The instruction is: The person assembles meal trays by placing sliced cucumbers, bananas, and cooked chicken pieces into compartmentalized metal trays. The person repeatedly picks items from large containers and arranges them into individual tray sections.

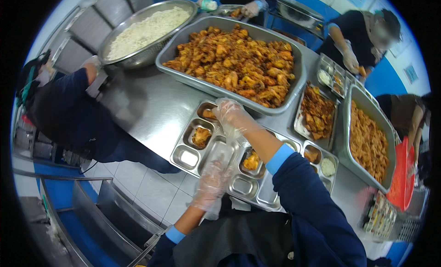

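Note:
Both my hands wear clear plastic gloves over a row of steel compartment trays. My right hand reaches over the far end of the leftmost tray, its fingers bent down beside a small brown piece of food. Whatever those fingers hold, if anything, is hidden. Nearer to me, my left hand lies over the same tray's right side, fingers stretched out under loose glove plastic. A piece of fried chicken sits in this tray's middle compartment. Another chicken piece lies in the adjoining tray.
Beyond the trays stands a deep steel pan heaped with fried chicken. A colander of rice is far left. On the right are a smaller chicken tray, a large food pan and a red basket. Several co-workers surround the table.

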The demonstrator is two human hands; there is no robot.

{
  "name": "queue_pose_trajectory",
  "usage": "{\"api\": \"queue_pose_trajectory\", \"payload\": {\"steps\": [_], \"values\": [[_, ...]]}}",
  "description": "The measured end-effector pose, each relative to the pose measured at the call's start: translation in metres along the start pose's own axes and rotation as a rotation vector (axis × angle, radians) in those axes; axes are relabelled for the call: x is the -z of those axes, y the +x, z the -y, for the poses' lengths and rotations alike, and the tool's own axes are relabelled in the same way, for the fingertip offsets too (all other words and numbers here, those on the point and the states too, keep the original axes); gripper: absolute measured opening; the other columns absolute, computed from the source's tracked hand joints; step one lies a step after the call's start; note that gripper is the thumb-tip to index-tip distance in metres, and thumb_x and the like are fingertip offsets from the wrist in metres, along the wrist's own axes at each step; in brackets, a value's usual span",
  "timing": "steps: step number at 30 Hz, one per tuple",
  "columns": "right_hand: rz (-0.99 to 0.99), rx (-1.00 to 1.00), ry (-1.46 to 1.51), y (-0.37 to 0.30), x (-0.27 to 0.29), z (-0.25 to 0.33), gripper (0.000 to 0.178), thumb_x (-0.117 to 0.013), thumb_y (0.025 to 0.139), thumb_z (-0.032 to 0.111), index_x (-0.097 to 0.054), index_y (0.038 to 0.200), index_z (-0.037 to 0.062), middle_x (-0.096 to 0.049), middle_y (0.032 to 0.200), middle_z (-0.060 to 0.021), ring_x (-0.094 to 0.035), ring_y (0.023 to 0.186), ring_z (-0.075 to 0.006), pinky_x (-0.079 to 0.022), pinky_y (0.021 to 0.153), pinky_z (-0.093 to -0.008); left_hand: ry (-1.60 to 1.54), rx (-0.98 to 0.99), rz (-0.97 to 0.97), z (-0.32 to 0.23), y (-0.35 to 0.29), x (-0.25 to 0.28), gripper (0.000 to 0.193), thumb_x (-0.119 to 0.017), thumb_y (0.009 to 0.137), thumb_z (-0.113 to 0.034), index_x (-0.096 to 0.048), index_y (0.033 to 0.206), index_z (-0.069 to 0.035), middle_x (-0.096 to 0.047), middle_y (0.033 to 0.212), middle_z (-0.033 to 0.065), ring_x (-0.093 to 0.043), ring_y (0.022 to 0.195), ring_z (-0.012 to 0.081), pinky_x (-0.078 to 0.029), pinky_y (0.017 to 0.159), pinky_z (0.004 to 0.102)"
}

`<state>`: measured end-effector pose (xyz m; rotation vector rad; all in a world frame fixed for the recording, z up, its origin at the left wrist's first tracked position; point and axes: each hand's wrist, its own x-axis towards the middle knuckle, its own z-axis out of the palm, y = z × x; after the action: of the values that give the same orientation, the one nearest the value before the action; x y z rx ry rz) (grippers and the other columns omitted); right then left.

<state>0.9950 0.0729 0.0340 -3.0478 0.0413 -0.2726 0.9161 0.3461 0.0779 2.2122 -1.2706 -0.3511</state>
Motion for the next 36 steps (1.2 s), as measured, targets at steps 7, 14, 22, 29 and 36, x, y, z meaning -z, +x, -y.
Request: {"api": "queue_pose_trajectory", "payload": {"steps": [7, 14, 22, 29, 36], "values": [[0.038, -0.37, 0.806, -0.202, 0.163, -0.004, 0.047, -0.071, 0.096, 0.034, -0.065, 0.133, 0.0046, -0.068, 0.126, -0.0188, -0.065, 0.116, -0.0317, -0.051, 0.102, -0.0398, -0.094, -0.011, -0.066, 0.039, 0.02, 0.061, 0.036, -0.069, 0.094, -0.019, -0.066, 0.129, -0.01, -0.067, 0.116, 0.0169, -0.065, 0.1, 0.0321, -0.055, 0.086, 0.0463], [-0.307, -1.561, 0.594, -0.454, 0.207, 0.061, 0.041, -0.07, 0.094, 0.032, -0.071, 0.126, 0.0058, -0.075, 0.11, -0.0143, -0.071, 0.102, -0.0254, -0.054, 0.094, -0.0373, 0.367, -0.49, 0.277, 0.033, 0.064, -0.028, 0.045, -0.057, 0.103, -0.039, -0.06, 0.137, -0.01, -0.064, 0.131, 0.0231, -0.063, 0.118, 0.0384, -0.051, 0.102, 0.0467], [-0.259, -1.13, 0.171, -0.464, 0.143, 0.128, 0.056, -0.066, 0.094, 0.031, -0.054, 0.144, 0.0084, -0.065, 0.135, -0.0181, -0.063, 0.122, -0.0423, -0.047, 0.109, -0.0478, 0.764, -0.705, 0.27, 0.082, 0.064, -0.069, 0.041, -0.055, 0.097, -0.016, -0.057, 0.138, -0.013, -0.06, 0.142, 0.0121, -0.055, 0.135, 0.0365, -0.051, 0.107, 0.044], [-0.212, -1.236, 0.224, -0.525, 0.175, 0.139, 0.066, -0.062, 0.09, 0.027, -0.047, 0.152, 0.0073, -0.062, 0.138, -0.0242, -0.066, 0.115, -0.0393, -0.051, 0.102, -0.0502, 0.806, -0.536, 0.437, 0.007, 0.056, -0.055, 0.044, -0.051, 0.102, -0.016, -0.053, 0.143, -0.001, -0.051, 0.148, 0.0295, -0.046, 0.141, 0.0466, -0.039, 0.118, 0.053], [-0.225, -1.223, 0.118, -0.518, 0.198, 0.158, 0.066, -0.064, 0.084, 0.024, -0.051, 0.146, 0.006, -0.068, 0.128, -0.0178, -0.065, 0.114, -0.0346, -0.048, 0.102, -0.0471, 0.566, -0.441, 0.438, -0.012, 0.036, -0.068, 0.047, -0.049, 0.104, -0.02, -0.047, 0.148, -0.004, -0.044, 0.148, 0.0382, -0.046, 0.138, 0.0515, -0.043, 0.114, 0.0529]]}}
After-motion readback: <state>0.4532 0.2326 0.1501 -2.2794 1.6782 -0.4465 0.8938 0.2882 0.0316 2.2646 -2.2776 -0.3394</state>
